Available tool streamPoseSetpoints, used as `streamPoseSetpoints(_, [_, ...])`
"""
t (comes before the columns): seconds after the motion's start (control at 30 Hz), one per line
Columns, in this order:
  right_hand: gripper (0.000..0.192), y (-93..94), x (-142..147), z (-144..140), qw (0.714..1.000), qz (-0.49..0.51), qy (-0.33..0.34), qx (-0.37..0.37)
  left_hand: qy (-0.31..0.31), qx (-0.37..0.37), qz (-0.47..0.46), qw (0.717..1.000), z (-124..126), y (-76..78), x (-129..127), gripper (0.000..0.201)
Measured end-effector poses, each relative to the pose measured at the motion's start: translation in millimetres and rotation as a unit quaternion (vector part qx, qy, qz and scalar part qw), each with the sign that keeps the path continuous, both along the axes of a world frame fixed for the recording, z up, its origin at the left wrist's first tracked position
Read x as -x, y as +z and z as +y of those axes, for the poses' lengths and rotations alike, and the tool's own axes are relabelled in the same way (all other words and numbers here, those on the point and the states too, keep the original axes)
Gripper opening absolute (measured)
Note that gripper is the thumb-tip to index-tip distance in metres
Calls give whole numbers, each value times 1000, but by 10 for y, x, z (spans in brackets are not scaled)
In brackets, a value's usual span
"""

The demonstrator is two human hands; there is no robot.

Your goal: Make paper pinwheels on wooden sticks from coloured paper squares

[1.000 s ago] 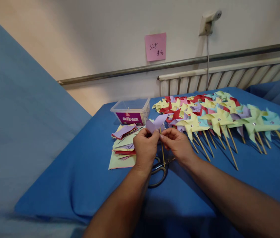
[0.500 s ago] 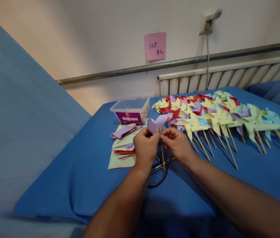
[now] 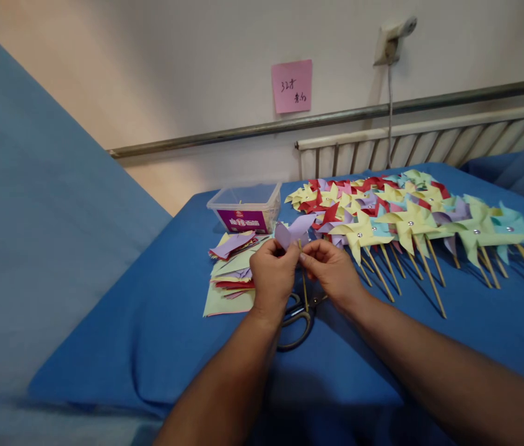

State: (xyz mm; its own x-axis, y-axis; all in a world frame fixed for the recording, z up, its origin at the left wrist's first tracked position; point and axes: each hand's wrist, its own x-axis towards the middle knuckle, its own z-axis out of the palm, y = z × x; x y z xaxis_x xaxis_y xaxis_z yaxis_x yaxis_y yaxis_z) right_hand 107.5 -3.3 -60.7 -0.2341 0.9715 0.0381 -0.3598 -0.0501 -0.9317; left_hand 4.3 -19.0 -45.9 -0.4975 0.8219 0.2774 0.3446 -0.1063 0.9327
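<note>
Two hands worked at the table (image 3: pixel 150 334): one left hand (image 3: pixel 271 279) and one right hand (image 3: pixel 334 272). Their fingers (image 3: pixel 285 251) pinched one lilac paper pinwheel (image 3: pixel 292 232) on one wooden stick (image 3: pixel 304 288). One pair of scissors (image 3: pixel 296 316) lay just below the fingers. One clear plastic box (image 3: pixel 246 207) stood beyond them, one stack of paper squares (image 3: pixel 229 275) to their left. Finished pinwheels (image 3: pixel 406 220) lay to their right, too overlapped to count. One pink sticky note (image 3: pixel 292 86) hung on the wall.

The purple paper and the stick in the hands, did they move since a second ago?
Hardly at all. The left hand and right hand stay pinched together on the purple paper and the wooden stick, in the same spot above the scissors. Nothing was picked up or let go. The finished pinwheels, the paper stack and the plastic box lie as before.
</note>
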Motion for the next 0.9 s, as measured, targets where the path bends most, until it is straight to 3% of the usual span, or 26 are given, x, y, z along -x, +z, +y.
streamPoseSetpoints(0.9, [40,-2,3,-25,1000,12,1,-3,5,0,18,1000,-17,35,-8,18])
